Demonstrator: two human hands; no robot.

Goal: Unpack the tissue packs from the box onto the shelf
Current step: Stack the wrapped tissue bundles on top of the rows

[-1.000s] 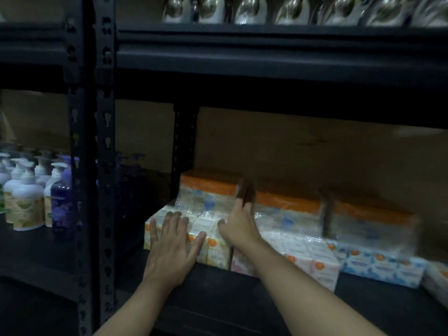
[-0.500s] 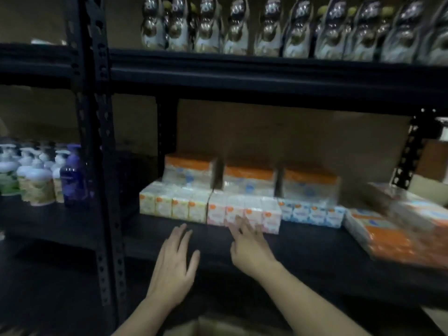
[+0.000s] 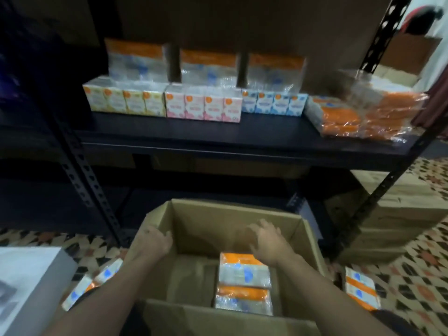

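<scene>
An open cardboard box (image 3: 194,221) stands on the floor below the black shelf (image 3: 218,139). Two orange-and-white tissue packs (image 3: 243,275) lie inside it at the right. My left hand (image 3: 151,243) rests on the box's left wall near its rim, fingers curled over the edge. My right hand (image 3: 269,241) hovers inside the box just above the upper pack, fingers spread and holding nothing. On the shelf stand rows of yellow, pink (image 3: 203,105) and blue small packs, three taller orange-topped packs (image 3: 208,66) behind them, and a wrapped orange bundle (image 3: 358,112) at the right.
Loose tissue packs lie on the patterned floor left (image 3: 92,284) and right (image 3: 361,287) of the box. A white box (image 3: 26,275) sits at lower left. More cardboard boxes (image 3: 392,214) stand right of the shelf's perforated post (image 3: 373,190).
The view has dropped from the shelf to the box on the floor. Both hands left the shelf packs and came down to the box, the left onto its wall, the right inside.
</scene>
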